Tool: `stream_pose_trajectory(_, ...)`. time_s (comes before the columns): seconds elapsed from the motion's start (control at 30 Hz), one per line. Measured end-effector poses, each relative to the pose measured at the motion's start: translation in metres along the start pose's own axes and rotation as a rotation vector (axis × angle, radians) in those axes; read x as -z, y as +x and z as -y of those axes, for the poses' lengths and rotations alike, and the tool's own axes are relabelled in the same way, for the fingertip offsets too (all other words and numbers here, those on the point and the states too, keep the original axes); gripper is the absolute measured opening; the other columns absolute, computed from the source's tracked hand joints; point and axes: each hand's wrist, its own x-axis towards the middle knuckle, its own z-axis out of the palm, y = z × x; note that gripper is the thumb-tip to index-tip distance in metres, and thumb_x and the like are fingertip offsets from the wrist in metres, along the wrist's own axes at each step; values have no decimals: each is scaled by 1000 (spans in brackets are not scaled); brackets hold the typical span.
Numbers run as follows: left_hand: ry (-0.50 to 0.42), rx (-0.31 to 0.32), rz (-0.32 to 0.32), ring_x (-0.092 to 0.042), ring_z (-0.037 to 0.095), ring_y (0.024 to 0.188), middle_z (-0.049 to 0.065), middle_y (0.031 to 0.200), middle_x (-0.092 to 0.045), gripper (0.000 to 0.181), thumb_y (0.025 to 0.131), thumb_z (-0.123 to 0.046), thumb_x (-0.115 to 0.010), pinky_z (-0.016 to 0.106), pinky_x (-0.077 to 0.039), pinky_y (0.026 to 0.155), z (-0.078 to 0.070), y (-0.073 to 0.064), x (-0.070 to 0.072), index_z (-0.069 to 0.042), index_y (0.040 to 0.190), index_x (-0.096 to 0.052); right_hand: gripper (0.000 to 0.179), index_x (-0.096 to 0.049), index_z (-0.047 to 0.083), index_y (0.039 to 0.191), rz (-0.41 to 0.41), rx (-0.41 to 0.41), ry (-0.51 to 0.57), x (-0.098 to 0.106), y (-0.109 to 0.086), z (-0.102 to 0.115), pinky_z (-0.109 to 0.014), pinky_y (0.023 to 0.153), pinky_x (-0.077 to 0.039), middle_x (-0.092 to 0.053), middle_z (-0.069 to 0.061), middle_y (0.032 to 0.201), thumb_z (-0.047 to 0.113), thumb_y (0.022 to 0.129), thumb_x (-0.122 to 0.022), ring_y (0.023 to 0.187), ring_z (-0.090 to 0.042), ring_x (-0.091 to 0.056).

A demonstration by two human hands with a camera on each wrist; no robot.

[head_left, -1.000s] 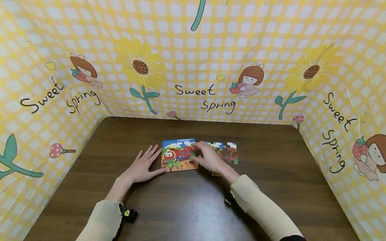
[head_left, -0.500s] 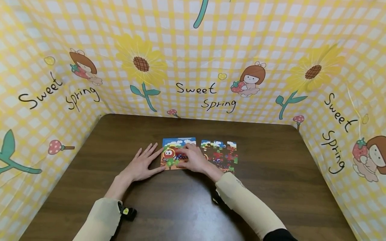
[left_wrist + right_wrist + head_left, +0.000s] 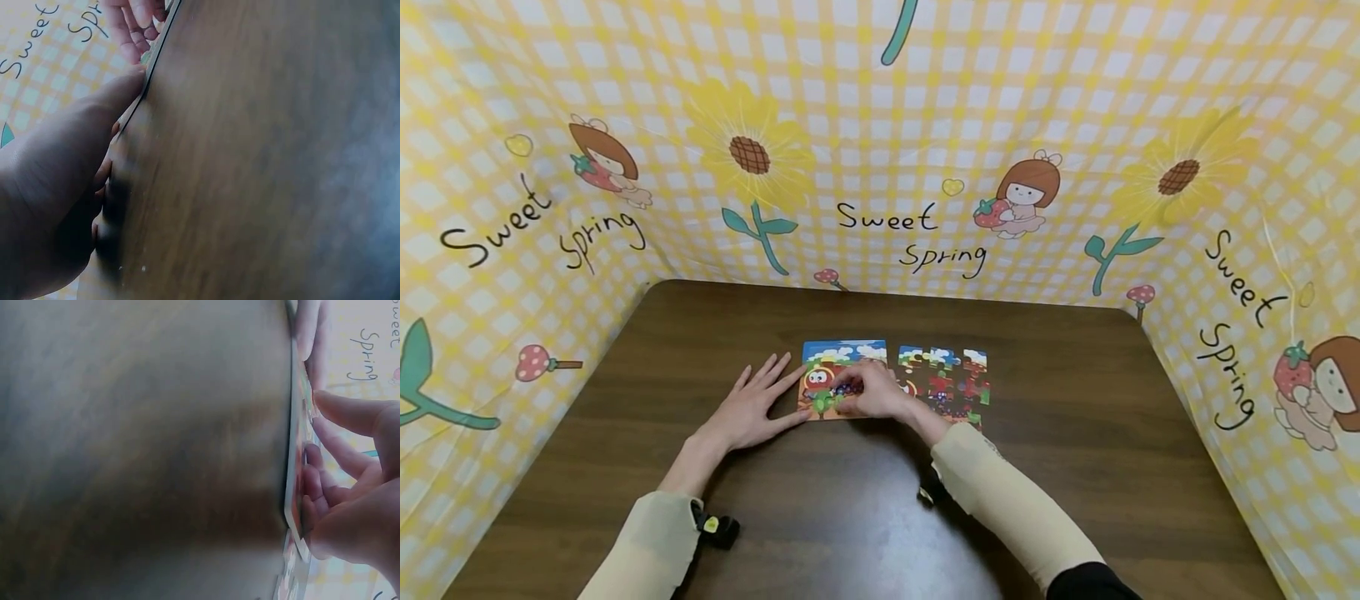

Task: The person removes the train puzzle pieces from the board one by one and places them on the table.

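The left hand (image 3: pixel 747 414) lies flat with fingers spread, fingertips and thumb touching the left edge of a colourful puzzle board (image 3: pixel 844 347) with a cartoon picture. Over the board's middle, the right hand (image 3: pixel 877 392) has its fingers bent, and a small puzzle piece (image 3: pixel 847 388) appears pinched between thumb and fingertips at the board's surface; the fingers partly hide it. In the right wrist view, thumb and index finger (image 3: pixel 350 440) come close together against the board (image 3: pixel 294 481). Loose puzzle pieces (image 3: pixel 943 358) lie just right of the board, some partly behind the right hand.
A brown wooden table (image 3: pixel 760 517) bears everything. A yellow-checked cloth (image 3: pixel 895 125) with flowers and lettering stands as walls at the back and both sides. Black wrist straps (image 3: pixel 721 532) sit at the sleeves.
The right hand has moved left from the board's right edge to its middle and lowered there, uncovering several loose pieces. The left hand has stayed at the board's left edge.
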Motion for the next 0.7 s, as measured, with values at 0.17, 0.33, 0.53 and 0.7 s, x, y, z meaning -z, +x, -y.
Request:
stream_pose_trajectory(0.17, 4, 7, 11, -13, 42, 173, 15, 186, -17, 85, 104, -67, -63, 73, -6, 136, 0, 0, 0, -31, 175, -32, 29, -80, 5, 126, 38, -32, 163, 1, 0, 2, -32, 98, -58, -80, -14, 122, 8, 97, -83, 109, -24, -73)
stream_pose_trajectory(0.33, 10, 1, 0, -15, 43, 173, 15, 185, -20, 76, 109, -62, -58, 74, -7, 135, 0, 0, 0, -30, 174, -35, 26, -80, 5, 126, 40, -67, 223, 2, -3, 1, -28, 92, -56, -79, -14, 121, 6, 101, -78, 104, -18, -70)
stream_pose_trajectory(0.53, 19, -3, -20, -17, 44, 172, 16, 184, -22, 70, 112, -58, -55, 76, -9, 135, 0, 1, -2, -30, 173, -38, 25, -80, 5, 126, 42, -92, 281, 2, -5, 2, -30, 98, -58, -82, -13, 119, 5, 102, -77, 108, -20, -75)
stream_pose_trajectory(0.7, 28, 8, -26, -18, 44, 172, 15, 185, -23, 71, 110, -60, -56, 75, -10, 135, 0, 2, -4, -31, 173, -39, 27, -80, 3, 126, 31, -63, 293, 0, -5, 2, -36, 106, -58, -84, -15, 117, 4, 99, -80, 112, -27, -78)
